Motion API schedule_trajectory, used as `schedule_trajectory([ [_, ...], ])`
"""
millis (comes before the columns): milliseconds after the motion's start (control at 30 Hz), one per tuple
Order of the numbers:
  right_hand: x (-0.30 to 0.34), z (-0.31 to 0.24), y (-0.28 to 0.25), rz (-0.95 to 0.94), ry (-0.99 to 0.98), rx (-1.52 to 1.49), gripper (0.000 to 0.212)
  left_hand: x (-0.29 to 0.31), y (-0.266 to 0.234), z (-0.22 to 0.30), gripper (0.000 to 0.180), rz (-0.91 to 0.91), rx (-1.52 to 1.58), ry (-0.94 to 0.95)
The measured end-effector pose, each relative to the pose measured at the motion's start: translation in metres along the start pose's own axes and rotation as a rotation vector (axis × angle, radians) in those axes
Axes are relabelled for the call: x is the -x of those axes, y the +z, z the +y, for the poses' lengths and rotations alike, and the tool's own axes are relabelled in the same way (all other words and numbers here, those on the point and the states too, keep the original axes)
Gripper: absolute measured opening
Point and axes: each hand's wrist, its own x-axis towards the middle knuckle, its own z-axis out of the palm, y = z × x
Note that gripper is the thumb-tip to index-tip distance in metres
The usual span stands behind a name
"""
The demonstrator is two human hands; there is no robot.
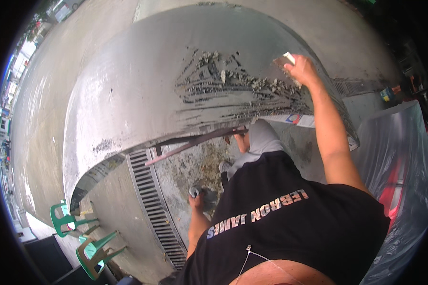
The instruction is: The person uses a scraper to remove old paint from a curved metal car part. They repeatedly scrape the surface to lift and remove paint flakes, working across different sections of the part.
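Note:
My right hand (303, 71) is closed around a flat scraper (281, 62) with a brownish face and a white end. It is over the right part of a large curved grey panel (142, 71), which looks like a vehicle's hood. Crumbly grey flakes (266, 85) and dark scraped streaks spread across the panel's middle, left of that hand. Low beside my body, below the panel's near edge, my left hand (196, 202) has its fingers round a small, round grey object (194, 191). Its kind cannot be made out.
A metal frame bar (190, 145) shows under the panel's near edge. A drain grating (152, 204) crosses the stained concrete floor. Green plastic chairs (62, 219) stand at the lower left. Clear plastic sheeting (404, 156) drapes over something partly red on the right.

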Motion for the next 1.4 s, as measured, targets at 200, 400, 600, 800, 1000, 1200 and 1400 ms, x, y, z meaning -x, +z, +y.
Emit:
schedule_trajectory([
  [200,-0.002,0.004,0.002,0.02,-0.045,-0.001,0.039,0.016,0.012,0.032,0.066,0.095,-0.241,-0.051],
  [400,-0.001,0.0,0.003,0.015,-0.054,-0.002,0.04,0.014,0.01,0.029,0.064,0.04,-0.055,-0.042],
  [600,-0.007,0.013,0.007,0.027,-0.076,-0.037,0.039,0.001,0.016,0.041,0.057,0.086,-0.18,-0.057],
  [800,0.001,0.001,0.002,0.026,-0.062,-0.004,0.038,0.007,0.028,0.058,0.066,0.094,-0.133,-0.096],
  [1000,0.003,-0.008,-0.006,0.023,-0.05,0.021,0.038,-0.009,0.021,0.018,0.065,-0.001,-0.01,-0.071],
  [1200,0.004,-0.002,-0.017,-0.073,-0.007,-0.076,0.041,-0.014,0.013,0.028,0.059,-0.066,0.031,-0.086],
  [1400,0.007,0.087,-0.07,0.078,0.095,-0.456,0.037,-0.004,0.014,0.067,0.06,-0.064,0.08,-0.038],
])
